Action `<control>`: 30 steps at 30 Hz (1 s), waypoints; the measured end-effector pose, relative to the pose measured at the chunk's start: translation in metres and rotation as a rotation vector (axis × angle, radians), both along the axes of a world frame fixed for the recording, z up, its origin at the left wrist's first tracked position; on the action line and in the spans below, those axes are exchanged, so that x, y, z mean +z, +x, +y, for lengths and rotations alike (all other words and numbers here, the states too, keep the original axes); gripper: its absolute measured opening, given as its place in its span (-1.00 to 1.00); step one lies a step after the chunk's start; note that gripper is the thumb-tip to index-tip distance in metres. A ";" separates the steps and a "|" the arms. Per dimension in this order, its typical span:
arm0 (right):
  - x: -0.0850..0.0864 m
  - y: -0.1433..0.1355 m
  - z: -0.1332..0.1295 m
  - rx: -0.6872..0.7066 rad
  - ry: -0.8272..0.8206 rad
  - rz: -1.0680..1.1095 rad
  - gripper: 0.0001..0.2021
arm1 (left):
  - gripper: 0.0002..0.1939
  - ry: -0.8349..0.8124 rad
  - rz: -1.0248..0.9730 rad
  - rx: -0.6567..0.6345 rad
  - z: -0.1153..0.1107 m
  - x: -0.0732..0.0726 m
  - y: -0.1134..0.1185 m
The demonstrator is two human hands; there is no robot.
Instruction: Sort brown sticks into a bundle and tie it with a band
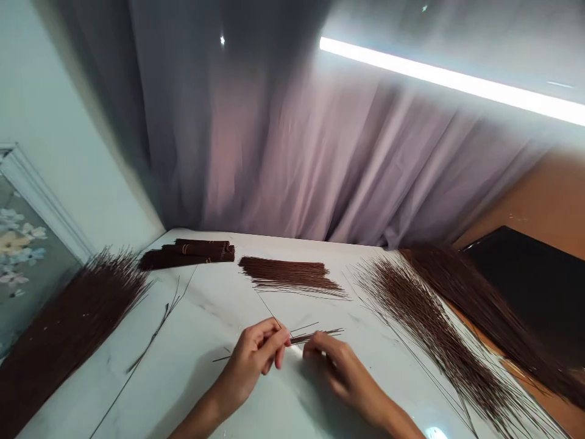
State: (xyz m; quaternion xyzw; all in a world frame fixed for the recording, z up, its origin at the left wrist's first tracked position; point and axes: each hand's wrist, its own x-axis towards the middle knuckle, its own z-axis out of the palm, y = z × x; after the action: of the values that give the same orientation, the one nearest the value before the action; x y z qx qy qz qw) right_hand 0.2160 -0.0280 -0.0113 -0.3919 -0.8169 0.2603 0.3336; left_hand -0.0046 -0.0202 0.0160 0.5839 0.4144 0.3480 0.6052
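White worktop [192, 372] carrying brown stick piles on every side of the small sheaf [315, 335], which is lying near the front edge, its long axis running left to right. Both hands are pinching it: left hand [256, 356] closing on the sheaf's left end, right hand [340, 366] just right of it, fingertips on the sticks.

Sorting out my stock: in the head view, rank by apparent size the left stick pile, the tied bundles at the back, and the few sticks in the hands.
1. Left stick pile, though nearness inflates it.
2. Tied bundles.
3. Few sticks pinched by left hand and right hand.
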 end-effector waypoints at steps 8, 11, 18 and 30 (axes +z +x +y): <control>0.031 -0.008 -0.001 0.004 0.220 -0.053 -0.75 | -0.62 0.063 0.113 0.080 0.004 -0.014 0.003; 0.006 -0.006 -0.014 -0.017 0.131 0.001 -0.77 | -0.62 -0.065 -0.028 0.103 0.009 -0.010 -0.005; 0.012 0.020 0.007 -0.080 -0.132 0.053 -0.71 | -0.54 -0.185 -0.121 -0.003 0.000 0.001 -0.004; 0.039 0.050 0.025 -0.196 0.050 -0.120 -0.77 | -0.66 -0.021 0.133 -0.056 0.000 -0.018 0.000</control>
State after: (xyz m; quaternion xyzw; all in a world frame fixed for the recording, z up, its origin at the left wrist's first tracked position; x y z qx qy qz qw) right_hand 0.2663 -0.0029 0.0276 -0.4762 -0.7995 0.1821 0.3177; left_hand -0.0046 -0.0205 -0.0017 0.6107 0.4407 0.2873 0.5919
